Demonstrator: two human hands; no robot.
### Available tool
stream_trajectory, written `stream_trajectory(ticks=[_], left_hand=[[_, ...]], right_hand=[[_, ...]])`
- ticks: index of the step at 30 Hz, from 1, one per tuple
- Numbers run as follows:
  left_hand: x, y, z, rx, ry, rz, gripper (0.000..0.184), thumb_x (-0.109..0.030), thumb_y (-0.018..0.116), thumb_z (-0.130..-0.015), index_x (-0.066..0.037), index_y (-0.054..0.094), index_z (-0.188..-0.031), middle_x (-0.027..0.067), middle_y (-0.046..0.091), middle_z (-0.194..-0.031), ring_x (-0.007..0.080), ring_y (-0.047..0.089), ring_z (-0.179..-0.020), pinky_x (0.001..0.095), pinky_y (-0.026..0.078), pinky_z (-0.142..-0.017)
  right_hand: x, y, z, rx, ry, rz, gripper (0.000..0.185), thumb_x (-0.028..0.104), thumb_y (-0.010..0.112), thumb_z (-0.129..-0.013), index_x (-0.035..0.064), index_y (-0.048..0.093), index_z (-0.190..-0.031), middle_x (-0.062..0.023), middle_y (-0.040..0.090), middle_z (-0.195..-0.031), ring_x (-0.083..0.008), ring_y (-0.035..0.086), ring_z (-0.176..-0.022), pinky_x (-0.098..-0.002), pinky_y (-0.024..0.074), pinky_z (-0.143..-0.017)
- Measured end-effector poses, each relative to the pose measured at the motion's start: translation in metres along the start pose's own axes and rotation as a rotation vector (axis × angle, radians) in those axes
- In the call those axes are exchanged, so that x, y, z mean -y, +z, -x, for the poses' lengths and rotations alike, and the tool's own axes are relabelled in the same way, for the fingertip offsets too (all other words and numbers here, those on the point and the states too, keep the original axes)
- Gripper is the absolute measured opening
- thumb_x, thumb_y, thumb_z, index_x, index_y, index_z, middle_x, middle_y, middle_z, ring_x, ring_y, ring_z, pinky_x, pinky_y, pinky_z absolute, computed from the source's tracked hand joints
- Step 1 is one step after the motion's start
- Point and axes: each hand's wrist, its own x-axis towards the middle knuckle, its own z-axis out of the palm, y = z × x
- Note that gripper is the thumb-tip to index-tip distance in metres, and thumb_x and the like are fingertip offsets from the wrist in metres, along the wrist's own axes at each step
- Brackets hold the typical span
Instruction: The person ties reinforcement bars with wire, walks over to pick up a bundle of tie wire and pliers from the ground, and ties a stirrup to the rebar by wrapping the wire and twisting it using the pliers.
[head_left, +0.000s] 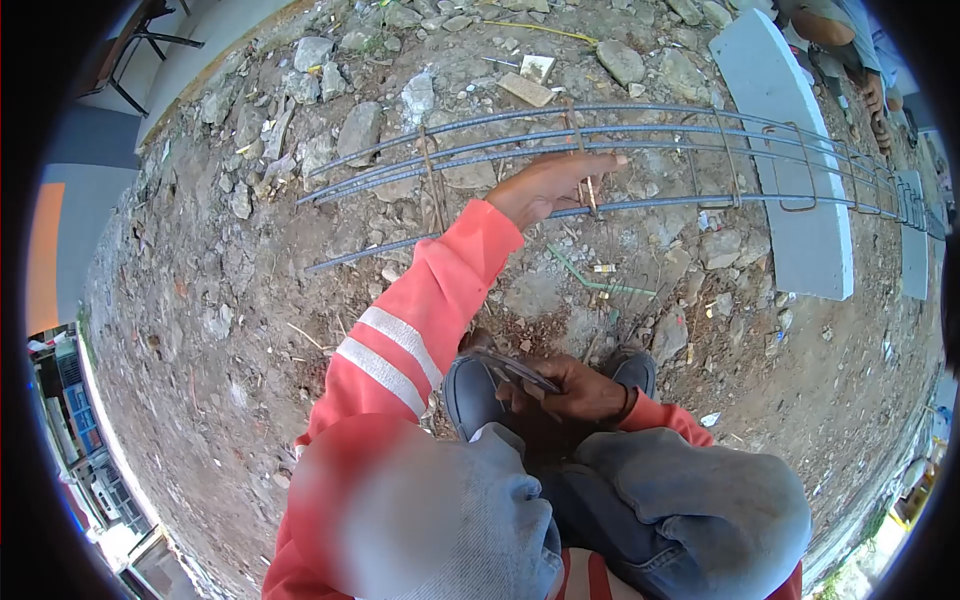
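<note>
A long cage of steel bars (490,150), with square wire stirrups (430,180) around them, runs across the upper view. My left hand (555,185) reaches over the bars beside a stirrup, fingers stretched out to the right; its underside is partly hidden. Lower down, between my knees, my right hand (585,390) is closed around a dark metal tool (518,370) that points left. The tool's far end is hard to make out.
White-grey boards (800,200) lie under the cage at the right. Stones (360,130) and rubble cover the soil around it. My shoes (470,395) are below the bars. Another person (830,25) is at the top right. A chair (125,45) stands at the top left.
</note>
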Motion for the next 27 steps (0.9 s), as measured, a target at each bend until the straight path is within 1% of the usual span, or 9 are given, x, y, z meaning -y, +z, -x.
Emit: stream_trajectory(ticks=[2, 6, 10, 13, 14, 16, 22, 25, 27], left_hand=[[-0.005, 0.002, 0.006, -0.001, 0.002, 0.013, 0.059, -0.053, 0.075, -0.078, -0.005, 0.064, -0.11, 0.004, 0.058, -0.101, 0.0165, 0.061, -0.091, 0.0289, 0.05, -0.086], [-0.004, 0.005, 0.005, 0.007, 0.031, 0.053, 0.052, -0.052, 0.077, -0.078, -0.009, 0.066, -0.105, 0.0006, 0.059, -0.091, 0.0123, 0.059, -0.085, 0.0264, 0.05, -0.081], [-0.006, 0.005, 0.006, 0.006, 0.018, 0.056, 0.055, -0.05, 0.078, -0.078, -0.008, 0.066, -0.11, -0.0001, 0.059, -0.091, 0.0108, 0.058, -0.082, 0.026, 0.049, -0.078], [-0.008, 0.006, 0.008, 0.015, 0.047, 0.005, 0.061, -0.051, 0.077, -0.078, -0.006, 0.064, -0.118, 0.0, 0.059, -0.092, 0.011, 0.056, -0.081, 0.0273, 0.048, -0.081], [-0.007, 0.006, 0.008, 0.009, 0.043, -0.01, 0.065, -0.051, 0.076, -0.079, -0.005, 0.062, -0.122, 0.0008, 0.059, -0.095, 0.011, 0.055, -0.083, 0.0279, 0.047, -0.083], [-0.007, 0.007, 0.008, 0.013, 0.04, -0.026, 0.069, -0.052, 0.075, -0.079, -0.004, 0.06, -0.127, 0.0016, 0.059, -0.098, 0.0111, 0.055, -0.086, 0.0285, 0.047, -0.085], [-0.006, 0.002, 0.004, 0.074, 0.008, 0.017, 0.072, -0.051, 0.074, -0.079, -0.006, 0.057, -0.133, 0.0047, 0.056, -0.117, 0.013, 0.052, -0.098, 0.0296, 0.044, -0.089], [-0.006, 0.005, 0.006, -0.017, 0.07, 0.085, 0.047, -0.039, 0.073, -0.083, -0.006, 0.068, -0.116, 0.0054, 0.061, -0.122, 0.0137, 0.054, -0.096, 0.0294, 0.046, -0.078], [-0.005, 0.003, 0.006, 0.048, 0.052, 0.028, 0.071, -0.05, 0.073, -0.079, -0.007, 0.057, -0.133, 0.0103, 0.055, -0.13, 0.0192, 0.052, -0.11, 0.0345, 0.042, -0.096]], right_hand=[[0.043, 0.007, 0.01, 0.269, -0.119, 0.543, 0.03, -0.004, 0.054, -0.085, -0.0002, 0.059, -0.114, -0.0105, 0.06, -0.104, -0.0213, 0.059, -0.093, -0.0327, 0.0467, -0.086], [0.172, 0.033, 0.035, 0.341, 0.231, 0.677, 0.029, -0.01, 0.051, -0.079, 0.0003, 0.061, -0.104, -0.0111, 0.062, -0.097, -0.0274, 0.062, -0.095, -0.0395, 0.0477, -0.082], [0.27, 0.052, 0.059, 0.078, 0.154, 1.078, 0.038, -0.017, 0.043, -0.065, -0.0017, 0.058, -0.096, -0.0168, 0.062, -0.098, -0.0327, 0.062, -0.099, -0.0443, 0.0477, -0.085], [0.279, 0.05, 0.057, -0.264, 0.204, 1.785, 0.035, -0.015, 0.045, -0.065, -0.0048, 0.058, -0.096, -0.0211, 0.06, -0.105, -0.0405, 0.059, -0.102, -0.0473, 0.0456, -0.089], [0.274, 0.041, 0.057, -0.268, 0.21, 1.792, 0.035, -0.015, 0.045, -0.065, -0.0048, 0.058, -0.096, -0.0211, 0.06, -0.105, -0.0405, 0.059, -0.102, -0.0473, 0.0456, -0.089], [0.264, 0.023, 0.054, -0.336, 0.557, 2.13, 0.028, -0.012, 0.05, -0.068, -0.0055, 0.058, -0.094, -0.0205, 0.06, -0.101, -0.0417, 0.059, -0.099, -0.0476, 0.0471, -0.087], [0.246, 0.004, 0.034, -0.269, 0.523, 2.083, 0.017, -0.006, 0.056, -0.07, -0.0054, 0.058, -0.088, -0.0225, 0.059, -0.096, -0.0411, 0.061, -0.095, -0.0483, 0.0506, -0.081], [0.244, 0.002, 0.023, -0.243, 0.521, 2.114, 0.014, -0.004, 0.058, -0.072, -0.0056, 0.059, -0.086, -0.023, 0.06, -0.096, -0.0409, 0.061, -0.096, -0.0487, 0.0505, -0.082], [0.244, -0.001, 0.02, -0.235, 0.537, 2.129, 0.014, -0.004, 0.058, -0.072, -0.0057, 0.059, -0.085, -0.023, 0.06, -0.096, -0.0414, 0.061, -0.095, -0.0491, 0.0506, -0.081]])
